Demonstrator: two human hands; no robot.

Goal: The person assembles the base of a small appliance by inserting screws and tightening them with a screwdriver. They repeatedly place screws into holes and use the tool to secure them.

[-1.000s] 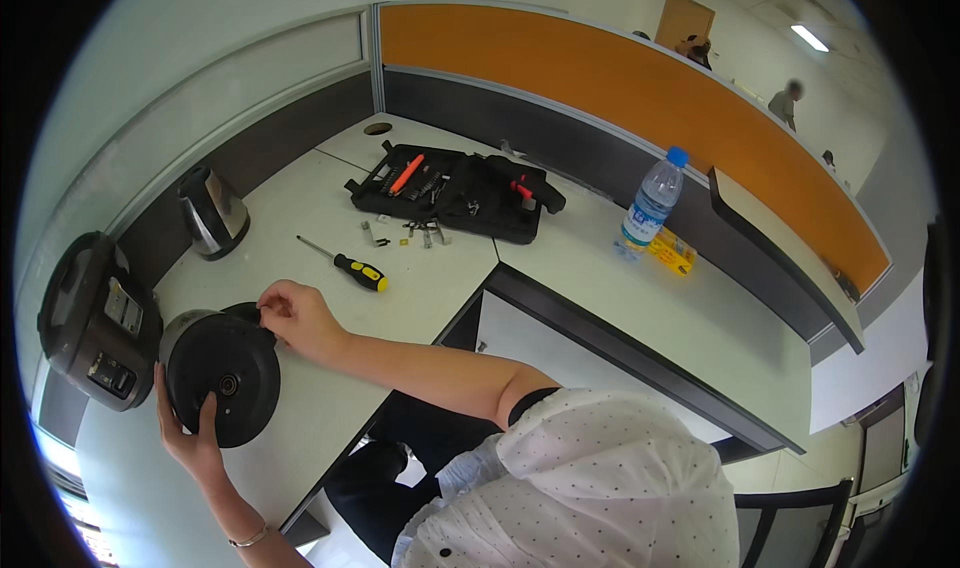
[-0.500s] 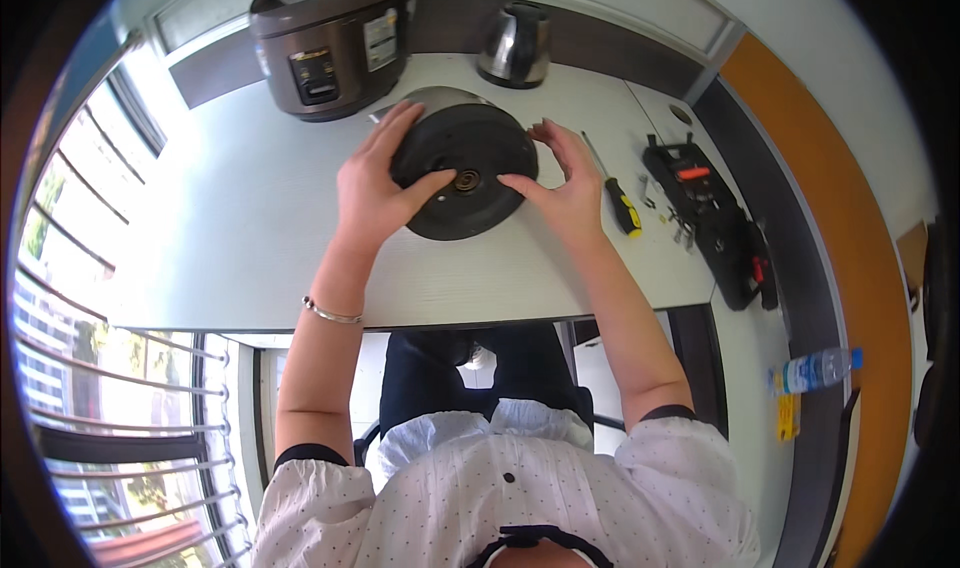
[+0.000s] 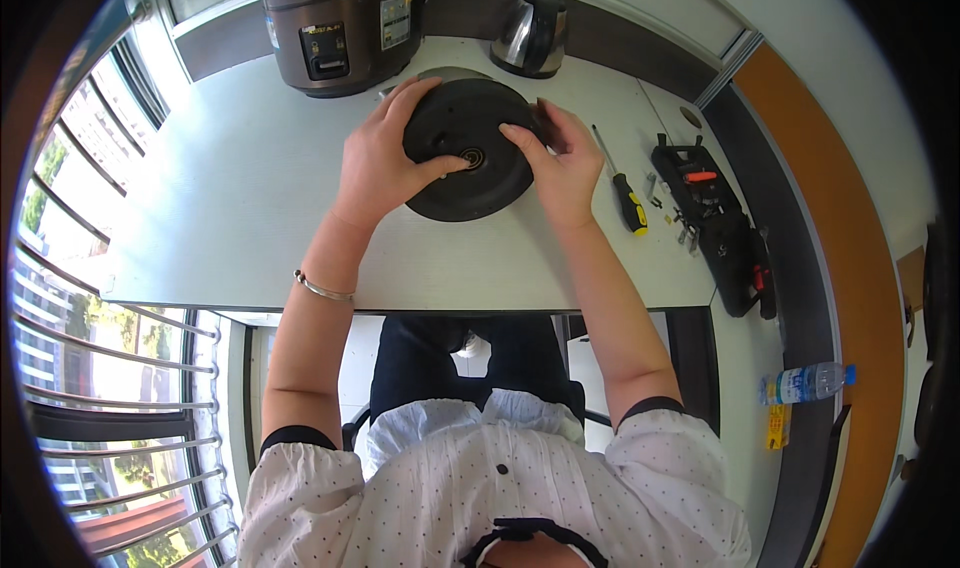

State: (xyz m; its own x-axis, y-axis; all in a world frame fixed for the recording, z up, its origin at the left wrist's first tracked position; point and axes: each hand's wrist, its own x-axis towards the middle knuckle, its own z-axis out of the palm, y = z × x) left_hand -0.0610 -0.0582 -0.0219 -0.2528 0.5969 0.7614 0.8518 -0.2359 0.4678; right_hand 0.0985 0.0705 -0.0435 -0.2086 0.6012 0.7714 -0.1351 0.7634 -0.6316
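Note:
A round black base [image 3: 470,190] with a ring-shaped metal connector at its centre is tilted up toward me above the white table. My left hand [image 3: 385,158] grips its left side, fingers over the rim and thumb on the edge of the connector. On the other side, my right hand [image 3: 562,163] has its thumb pressed to the upper right of the black face and its fingers round the rim. Behind the base, part of a silvery rounded edge [image 3: 450,72] shows; the rest is hidden. A yellow-and-black screwdriver [image 3: 627,198] lies just right of my right hand.
At the back stand a brown rice cooker [image 3: 345,33] and a steel kettle [image 3: 530,36]. Along the right lie an open black tool case [image 3: 715,218] and several small metal bits [image 3: 685,230]. Farther right is a water bottle [image 3: 810,383] beside a yellow packet [image 3: 777,427].
My right thumb has moved up and away from the central connector. My left thumb has shifted slightly onto the connector. The whole view has tilted a little.

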